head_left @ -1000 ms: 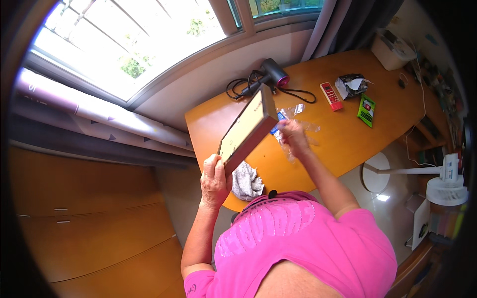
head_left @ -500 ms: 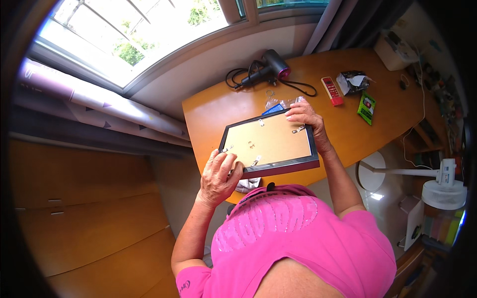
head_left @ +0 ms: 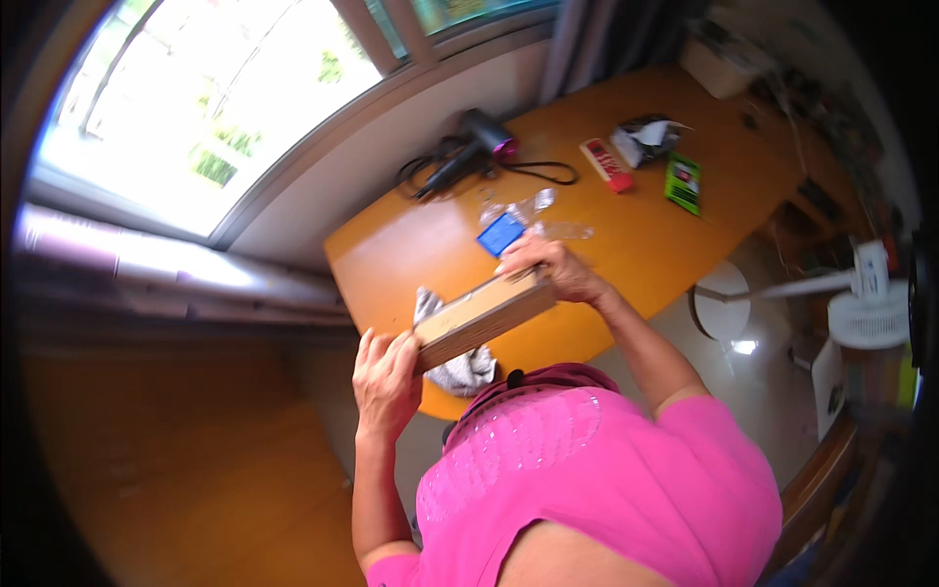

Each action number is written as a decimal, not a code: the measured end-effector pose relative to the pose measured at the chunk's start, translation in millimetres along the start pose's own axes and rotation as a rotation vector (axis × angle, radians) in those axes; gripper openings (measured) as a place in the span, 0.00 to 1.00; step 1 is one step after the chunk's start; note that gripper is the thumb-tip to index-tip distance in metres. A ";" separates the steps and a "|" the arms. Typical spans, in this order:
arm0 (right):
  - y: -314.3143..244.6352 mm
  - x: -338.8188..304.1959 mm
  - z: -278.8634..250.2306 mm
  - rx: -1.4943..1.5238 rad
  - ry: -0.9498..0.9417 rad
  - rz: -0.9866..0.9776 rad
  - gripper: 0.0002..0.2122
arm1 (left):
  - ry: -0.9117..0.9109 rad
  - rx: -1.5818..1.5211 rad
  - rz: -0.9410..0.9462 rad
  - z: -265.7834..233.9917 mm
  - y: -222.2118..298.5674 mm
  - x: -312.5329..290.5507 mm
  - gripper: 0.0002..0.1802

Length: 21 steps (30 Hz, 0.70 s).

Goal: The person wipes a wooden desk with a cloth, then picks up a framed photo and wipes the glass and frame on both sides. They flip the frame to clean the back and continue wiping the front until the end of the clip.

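Both my hands grip a dark picture frame [head_left: 486, 318], tipped up so that mostly its side edge shows, with only a narrow strip of the tan backing above it. My left hand [head_left: 388, 377] is closed round its left end. At the right end my right hand [head_left: 554, 268] has its fingers curled over the upper corner. Below the frame a crumpled grey-and-white cloth [head_left: 468, 375] lies at the near edge of the wooden table [head_left: 377, 256]. A blue flat piece [head_left: 501, 236] lies just beyond the frame, near my right fingers.
Clear plastic wrapping [head_left: 533, 205] lies beside the blue piece. Farther back rest a black hair dryer [head_left: 460, 161] with its cord, a red-and-white remote [head_left: 607, 165], a crumpled black-and-white packet [head_left: 648, 139] and a green packet [head_left: 683, 183]. A white fan [head_left: 869, 311] stands to the right.
The picture frame has tilted from showing its whole back to showing its edge, and moved slightly left with both hands. The cloth and blue piece show more now. The view has shifted.
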State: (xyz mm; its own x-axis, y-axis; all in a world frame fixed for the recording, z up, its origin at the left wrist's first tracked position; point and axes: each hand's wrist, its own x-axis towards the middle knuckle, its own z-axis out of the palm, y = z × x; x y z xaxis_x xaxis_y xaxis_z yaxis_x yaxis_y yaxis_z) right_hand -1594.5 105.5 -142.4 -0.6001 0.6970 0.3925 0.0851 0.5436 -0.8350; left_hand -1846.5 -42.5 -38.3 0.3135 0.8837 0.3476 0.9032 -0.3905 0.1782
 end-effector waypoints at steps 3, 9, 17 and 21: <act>9.1 -14.7 3.4 0.217 -0.082 0.137 0.14 | -0.075 -0.117 -0.080 6.6 0.9 -4.8 0.18; -9.4 -33.2 -6.7 0.431 -0.162 0.376 0.11 | -0.119 -0.260 -0.098 1.5 14.5 9.3 0.15; -23.1 -47.6 -17.6 0.591 0.081 0.338 0.07 | -0.148 -0.322 -0.083 9.3 18.6 28.2 0.20; -5.5 -60.0 -25.8 0.552 0.139 0.340 0.08 | -0.077 -0.304 -0.287 11.0 20.2 38.3 0.28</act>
State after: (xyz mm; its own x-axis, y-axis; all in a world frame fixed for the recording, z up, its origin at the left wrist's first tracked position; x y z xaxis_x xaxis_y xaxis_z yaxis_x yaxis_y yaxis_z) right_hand -1538.4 72.7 -151.3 -0.5002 0.8615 0.0871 -0.1901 -0.0111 -0.9817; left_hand -1813.0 -13.7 -31.5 0.0935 0.9798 0.1768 0.8328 -0.1742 0.5255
